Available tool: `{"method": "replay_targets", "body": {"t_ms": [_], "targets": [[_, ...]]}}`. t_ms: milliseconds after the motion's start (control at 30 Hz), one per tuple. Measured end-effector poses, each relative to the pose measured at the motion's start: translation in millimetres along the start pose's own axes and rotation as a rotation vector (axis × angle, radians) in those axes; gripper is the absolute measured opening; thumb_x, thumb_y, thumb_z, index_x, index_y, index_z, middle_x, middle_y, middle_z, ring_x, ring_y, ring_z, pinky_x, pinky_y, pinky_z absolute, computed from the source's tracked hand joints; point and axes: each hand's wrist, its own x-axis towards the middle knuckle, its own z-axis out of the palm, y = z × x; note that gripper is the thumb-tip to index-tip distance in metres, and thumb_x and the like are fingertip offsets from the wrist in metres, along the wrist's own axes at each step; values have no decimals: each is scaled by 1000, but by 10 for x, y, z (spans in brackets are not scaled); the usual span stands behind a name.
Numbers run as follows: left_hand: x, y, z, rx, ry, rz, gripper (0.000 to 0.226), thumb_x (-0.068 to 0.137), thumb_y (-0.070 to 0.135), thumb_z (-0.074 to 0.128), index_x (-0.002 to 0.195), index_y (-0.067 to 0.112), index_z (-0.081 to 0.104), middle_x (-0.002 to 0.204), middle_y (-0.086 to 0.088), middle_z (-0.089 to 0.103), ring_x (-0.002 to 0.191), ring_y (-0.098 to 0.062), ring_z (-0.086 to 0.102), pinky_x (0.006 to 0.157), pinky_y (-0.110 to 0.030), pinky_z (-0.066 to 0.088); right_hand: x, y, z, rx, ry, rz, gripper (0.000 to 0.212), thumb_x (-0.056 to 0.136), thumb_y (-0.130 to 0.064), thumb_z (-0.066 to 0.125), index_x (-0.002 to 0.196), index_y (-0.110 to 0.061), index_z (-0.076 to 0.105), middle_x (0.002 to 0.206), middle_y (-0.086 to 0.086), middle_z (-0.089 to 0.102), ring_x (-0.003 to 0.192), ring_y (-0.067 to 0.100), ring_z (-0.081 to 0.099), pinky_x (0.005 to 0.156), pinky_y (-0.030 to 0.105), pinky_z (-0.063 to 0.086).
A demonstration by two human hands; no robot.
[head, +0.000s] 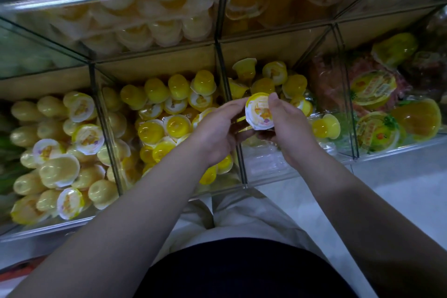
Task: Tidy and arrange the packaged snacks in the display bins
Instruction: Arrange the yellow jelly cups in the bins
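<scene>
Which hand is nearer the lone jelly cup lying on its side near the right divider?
Right. Both hands grip a lidded cup; the right hand is just left of the lone jelly cup, the left hand farther left.

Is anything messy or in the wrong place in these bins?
Yes. The small jelly cups in the left bins lie jumbled, lids facing every way. One tipped cup lies alone on its side near the right hand, which holds a lidded cup with the left hand.

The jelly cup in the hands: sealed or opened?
Sealed, it seems: the jelly cup, held between left hand and right hand, has its printed lid flat across the rim.
</scene>
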Motion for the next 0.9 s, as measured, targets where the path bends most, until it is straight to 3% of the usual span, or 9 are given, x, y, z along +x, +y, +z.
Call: {"method": "replay_targets", "body": {"t_ms": [100,267,400,667,900], "targets": [[-122,94,-132,21,-4,42,24,99,14,47,116,11,64,105,-5,66,90,-16,62,70,-21,53,-75,-48,185,31,2,24,41,102,-43,40,82,-18,66,75,3,71,70,18,68,59,29,55],[-377,241,-430,25,1,54,17,97,17,51,109,15,63,89,1,68,73,-9,64,63,-19,53,-245,-72,541,54,-51,19,41,102,-45,38,88,-16,65,82,7,70,71,17,68,59,30,53],[-598,300,-724,67,46,-28,15,98,28,51,97,21,64,76,6,68,64,-9,63,53,-18,51,-389,-53,850,32,-84,-4,39,101,-41,44,82,-17,68,84,4,72,81,20,69,79,41,56],[-982,405,-1344,31,109,-73,19,98,34,50,97,20,63,77,0,63,59,-10,59,48,-18,51,-697,22,1516,11,-186,-98,32,103,-34,42,93,-25,71,91,-1,73,85,12,69,76,30,54],[-1276,493,-1920,65,187,-1,25,98,39,49,92,19,63,65,3,66,66,-12,58,56,-22,51,-910,63,2086,-30,-255,-145,28,101,-23,44,100,-26,72,87,-13,71,82,1,65,73,24,52]]}}
